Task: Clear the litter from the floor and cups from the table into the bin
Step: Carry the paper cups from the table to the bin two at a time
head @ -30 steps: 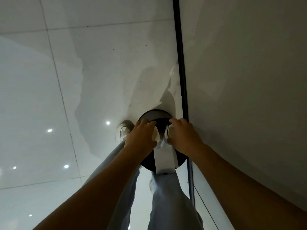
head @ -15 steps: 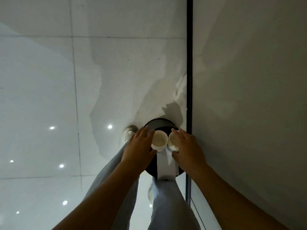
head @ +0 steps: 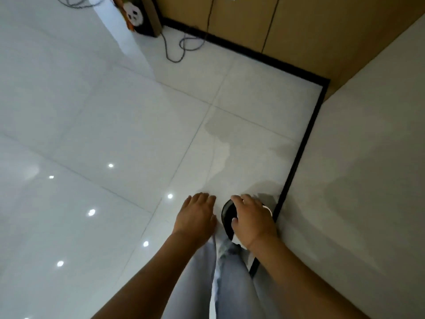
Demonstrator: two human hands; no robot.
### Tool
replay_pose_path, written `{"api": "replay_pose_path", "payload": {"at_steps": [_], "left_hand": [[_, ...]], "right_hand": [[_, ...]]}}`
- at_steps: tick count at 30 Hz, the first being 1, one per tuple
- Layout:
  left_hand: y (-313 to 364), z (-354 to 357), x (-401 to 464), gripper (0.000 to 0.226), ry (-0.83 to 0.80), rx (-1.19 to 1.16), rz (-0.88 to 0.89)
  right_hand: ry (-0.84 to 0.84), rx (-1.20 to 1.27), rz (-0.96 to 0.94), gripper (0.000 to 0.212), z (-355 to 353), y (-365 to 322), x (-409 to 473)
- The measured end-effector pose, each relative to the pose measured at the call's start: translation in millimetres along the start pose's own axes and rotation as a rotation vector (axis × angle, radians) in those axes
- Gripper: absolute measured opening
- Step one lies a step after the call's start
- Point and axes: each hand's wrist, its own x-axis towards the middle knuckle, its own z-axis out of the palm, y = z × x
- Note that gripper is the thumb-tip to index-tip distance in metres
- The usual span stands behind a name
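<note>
The black round bin (head: 227, 218) stands on the white tile floor against the right wall, mostly covered by my right hand (head: 251, 223). That hand hovers over the bin's mouth with its fingers loosely spread and nothing gripped. A thin white arc (head: 268, 210) shows at the hand's right edge; I cannot tell if it is a cup or part of the bin. My left hand (head: 195, 216) hangs just left of the bin, fingers relaxed and empty. No cup shows in either hand.
My legs in light jeans (head: 230, 279) stand below the bin. A black skirting strip (head: 299, 155) runs along the right wall to a corner. Cables (head: 184, 48) and a box with a panda picture (head: 138, 17) lie by the wooden far wall.
Both hands held white cups over the bin; now the cups are gone from them. My left hand has moved left off the bin. The view has tilted up to the room's corner.
</note>
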Motion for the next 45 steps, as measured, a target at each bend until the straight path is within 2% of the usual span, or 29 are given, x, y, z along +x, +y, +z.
{"api": "replay_pose_path", "payload": {"at_steps": [6,11,22,27,34,45], "left_hand": [[-58,-42,-110,0.051,0.071,-0.118,-0.237],[-139,-60,-192,0.05,0.158,-0.194,-0.401],[-393,-37,-399,0.05,0.286,-0.357,-0.773],[-479,-23,-476,0.052,0.343,-0.459,-0.955],[-569,-30,-517,0.053,0.398,-0.615,-1.091],[-765,-95,-528,0.05,0.531,-0.751,-1.276]], "right_hand": [[-0.052,-0.256,-0.253,0.055,-32,-119,-48],[-0.092,-0.387,-0.413,0.057,-22,-237,-65],[-0.164,-0.585,-0.756,0.054,82,-548,-89],[-0.199,-0.685,-0.914,0.055,120,-660,-99],[-0.249,-0.804,-1.034,0.058,151,-782,-81],[-0.258,-0.98,-1.234,0.056,179,-1015,0]]}}
